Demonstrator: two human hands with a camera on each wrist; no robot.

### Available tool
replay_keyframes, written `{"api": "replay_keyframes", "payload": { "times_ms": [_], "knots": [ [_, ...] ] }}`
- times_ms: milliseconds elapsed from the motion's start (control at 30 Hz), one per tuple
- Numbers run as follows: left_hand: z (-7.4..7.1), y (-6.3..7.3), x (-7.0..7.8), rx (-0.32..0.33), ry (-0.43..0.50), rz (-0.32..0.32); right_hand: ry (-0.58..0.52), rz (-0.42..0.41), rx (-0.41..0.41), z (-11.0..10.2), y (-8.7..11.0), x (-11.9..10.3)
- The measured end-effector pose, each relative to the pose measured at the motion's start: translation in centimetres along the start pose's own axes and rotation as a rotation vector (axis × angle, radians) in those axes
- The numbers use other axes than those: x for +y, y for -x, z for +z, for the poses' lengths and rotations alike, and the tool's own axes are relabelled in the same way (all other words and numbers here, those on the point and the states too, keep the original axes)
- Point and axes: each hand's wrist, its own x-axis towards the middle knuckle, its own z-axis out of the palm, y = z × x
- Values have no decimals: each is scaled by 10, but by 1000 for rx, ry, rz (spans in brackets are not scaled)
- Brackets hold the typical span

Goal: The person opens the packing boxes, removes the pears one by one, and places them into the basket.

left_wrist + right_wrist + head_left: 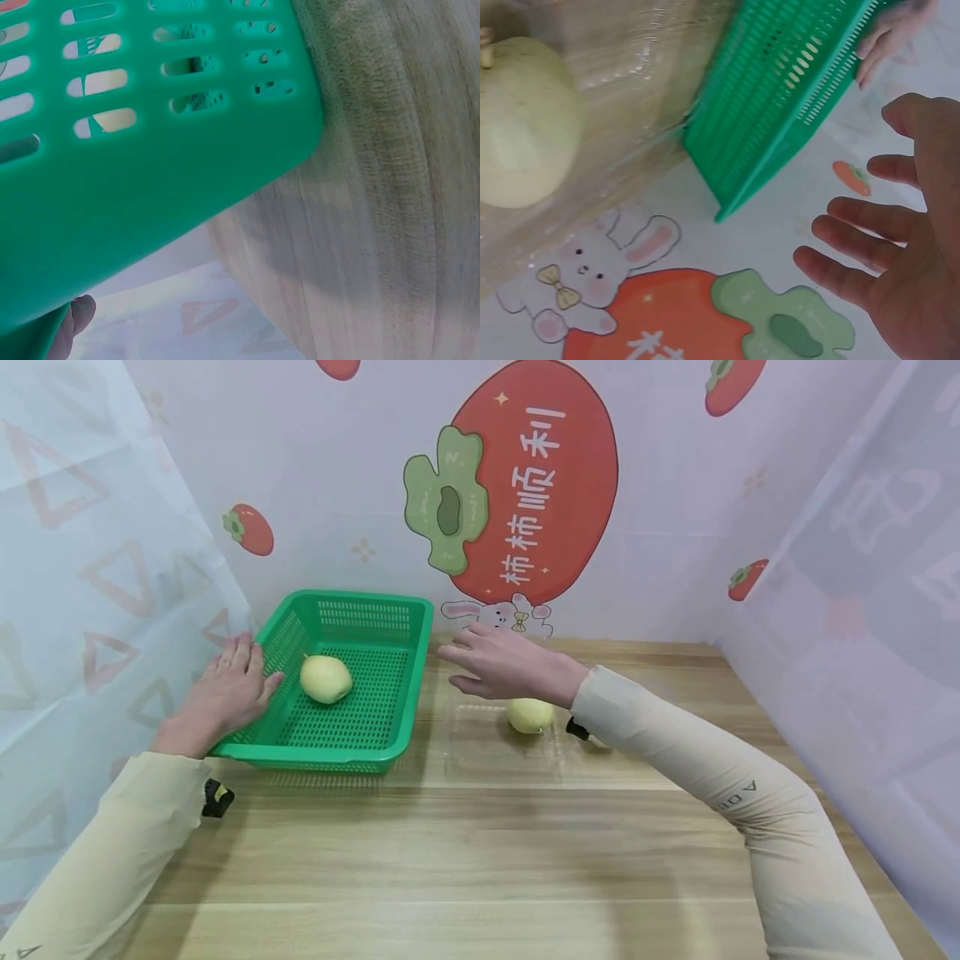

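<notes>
A green slotted plastic basket (412, 693) stands at the left on the table, with one pale yellow pear (326, 679) lying in it. My left hand (228, 689) rests on the basket's left rim, fingers fairly straight and thumb spread apart; in the left wrist view only a fingertip (82, 313) shows beside the green rim. Right of the basket lies a clear plastic tray (480, 743) with a second pear (531, 716) at its right side, partly covered by my right forearm. My right hand (498, 664) hovers near the tray's back, its fingers spread, holding nothing.
A wood-grain table (465, 860) carries everything. White printed cloth (660, 527) with red persimmons closes off the back and both sides, close to the basket's left side. Part of a pale object (598, 742) shows under the right sleeve.
</notes>
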Motion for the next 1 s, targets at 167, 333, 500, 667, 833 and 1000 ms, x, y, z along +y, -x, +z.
{"api": "replay_keyframes", "payload": {
  "times_ms": [167,333,500,667,833,1000],
  "knots": [
    [0,0,0,1,6,1,21,13,-18,13,16,5],
    [0,-1,0,4,9,-2,-14,34,-50,26,29,7],
    [0,-1,0,-5,4,-3,-24,62,-103,41,42,9],
    [-1,-1,1,-7,6,-1,-7,79,-123,57,54,11],
    [-1,0,0,-3,2,5,-11,91,-96,71,63,12],
    [0,1,-1,-2,-1,5,-60,129,-88,81,70,13]
  ]
}}
